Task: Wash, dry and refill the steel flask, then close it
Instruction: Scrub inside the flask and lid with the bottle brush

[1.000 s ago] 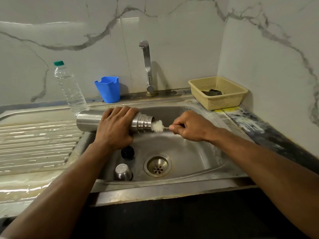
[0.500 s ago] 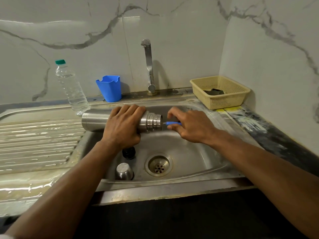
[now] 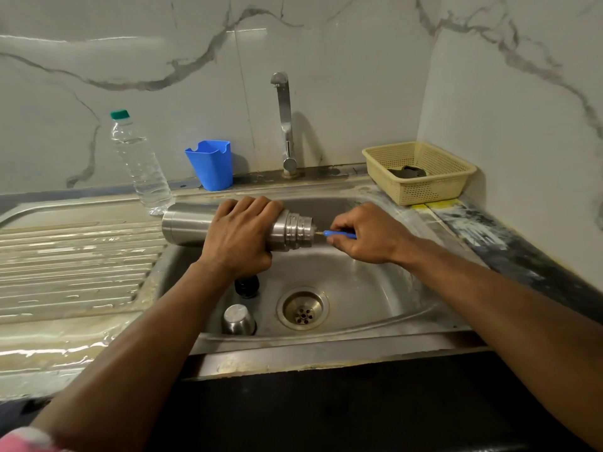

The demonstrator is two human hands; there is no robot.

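Veined marble walls [image 3: 326,44] meet, apparently evenly lit.

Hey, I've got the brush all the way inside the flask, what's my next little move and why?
Probably draw the brush back out toward the right, then push in again. The right hand pinches its blue handle, with the bristles hidden inside the steel flask, which the left hand grips sideways over the sink. A return stroke scrubs the wall.
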